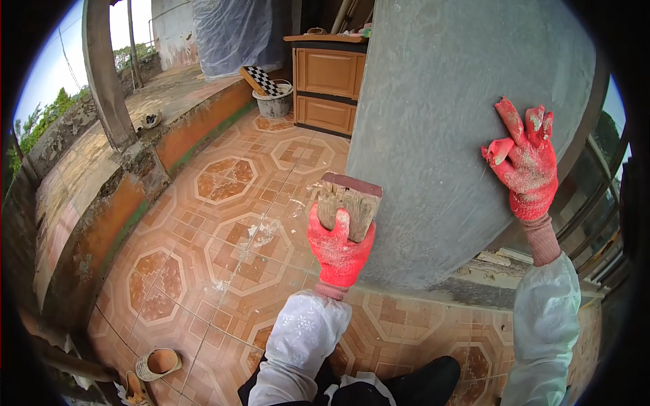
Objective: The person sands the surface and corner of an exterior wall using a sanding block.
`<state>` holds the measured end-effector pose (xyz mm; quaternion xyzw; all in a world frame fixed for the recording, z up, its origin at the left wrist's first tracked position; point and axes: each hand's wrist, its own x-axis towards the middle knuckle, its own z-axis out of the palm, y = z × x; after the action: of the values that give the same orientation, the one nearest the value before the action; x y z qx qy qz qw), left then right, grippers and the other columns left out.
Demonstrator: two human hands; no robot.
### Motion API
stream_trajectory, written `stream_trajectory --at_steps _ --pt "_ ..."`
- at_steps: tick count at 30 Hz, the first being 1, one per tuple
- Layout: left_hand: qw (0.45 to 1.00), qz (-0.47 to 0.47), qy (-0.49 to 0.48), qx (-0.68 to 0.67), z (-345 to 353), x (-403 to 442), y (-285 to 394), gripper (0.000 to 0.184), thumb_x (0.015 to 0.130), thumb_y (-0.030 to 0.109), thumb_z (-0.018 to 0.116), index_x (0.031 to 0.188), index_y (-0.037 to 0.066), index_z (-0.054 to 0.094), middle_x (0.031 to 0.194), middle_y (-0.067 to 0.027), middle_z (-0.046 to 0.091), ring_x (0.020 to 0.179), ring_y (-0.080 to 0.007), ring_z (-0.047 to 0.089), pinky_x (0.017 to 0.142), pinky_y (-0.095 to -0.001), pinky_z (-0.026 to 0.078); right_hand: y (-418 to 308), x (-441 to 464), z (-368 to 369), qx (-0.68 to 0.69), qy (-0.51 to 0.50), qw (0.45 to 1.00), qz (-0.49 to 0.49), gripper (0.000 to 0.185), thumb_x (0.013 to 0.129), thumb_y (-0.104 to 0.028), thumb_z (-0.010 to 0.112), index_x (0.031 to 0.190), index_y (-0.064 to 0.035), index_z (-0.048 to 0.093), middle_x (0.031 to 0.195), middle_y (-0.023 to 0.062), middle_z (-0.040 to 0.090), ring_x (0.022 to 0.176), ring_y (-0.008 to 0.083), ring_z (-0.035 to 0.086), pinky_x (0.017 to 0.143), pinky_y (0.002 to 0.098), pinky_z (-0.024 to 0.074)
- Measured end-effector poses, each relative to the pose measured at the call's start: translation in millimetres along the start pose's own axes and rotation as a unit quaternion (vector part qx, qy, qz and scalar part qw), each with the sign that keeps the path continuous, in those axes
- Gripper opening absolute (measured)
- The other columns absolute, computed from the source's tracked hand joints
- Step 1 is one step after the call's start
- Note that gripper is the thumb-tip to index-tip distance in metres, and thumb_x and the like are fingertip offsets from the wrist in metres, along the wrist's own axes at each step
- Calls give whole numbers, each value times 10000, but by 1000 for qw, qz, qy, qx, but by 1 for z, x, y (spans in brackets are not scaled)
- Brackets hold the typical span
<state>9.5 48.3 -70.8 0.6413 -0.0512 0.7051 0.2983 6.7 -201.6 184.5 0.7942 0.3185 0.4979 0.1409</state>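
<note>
My left hand, in a red work glove, is closed around a worn wooden sanding block with a dark red strip along its top face. The block is beside the left edge of a smooth grey plastered wall; whether it touches the wall I cannot tell. Higher up on the right, my right hand wears a matching glove dusted with pale powder. Its fingers are spread against the grey surface, and nothing shows in it.
Patterned brown tiles with white dust smears cover the floor. At the back stand a wooden cabinet and a bucket with a checkered board in it. A low orange ledge runs along the left. A small round container lies lower left.
</note>
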Motion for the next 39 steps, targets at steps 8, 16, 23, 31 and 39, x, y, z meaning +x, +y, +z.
stream_trajectory --at_steps 8,16,23,31,39 --pt "994 -64 -52 69 17 117 21 957 680 221 907 1491 157 405 1380 -326 434 1190 -522 513 933 -584 472 3 0 4 -2 31 999 -31 186 715 -195 814 709 -135 639 1405 35 588 1239 405 464 1169 562 286" --pt "999 -21 -40 31 -4 15 17 942 645 187 910 1434 269 402 1333 -287 478 1023 -476 602 780 -545 525 3 1 5 -7 66 997 -40 165 673 -235 814 656 -169 663 1367 20 612 1190 386 478 1131 550 323" --pt "994 -7 -5 105 25 133 37 891 634 178 901 1401 241 454 1318 -292 483 960 -473 618 767 -539 530 3 1 1 9 48 999 -25 155 665 -234 818 671 -167 679 1355 12 619 1196 388 479 1132 560 332" --pt "998 -10 -49 37 8 16 9 943 637 243 936 1425 169 423 1392 -323 423 1174 -513 531 911 -578 483 1 1 -3 6 44 998 -41 170 719 -224 822 815 -126 722 1371 30 600 1219 393 462 1151 539 316" --pt "998 -1 -38 54 12 71 12 1022 669 186 912 1520 211 347 1379 -291 455 1165 -495 550 896 -573 490 -1 0 -1 -10 21 1000 -21 176 737 -210 807 758 -112 663 1442 42 563 1271 423 456 1185 577 276"
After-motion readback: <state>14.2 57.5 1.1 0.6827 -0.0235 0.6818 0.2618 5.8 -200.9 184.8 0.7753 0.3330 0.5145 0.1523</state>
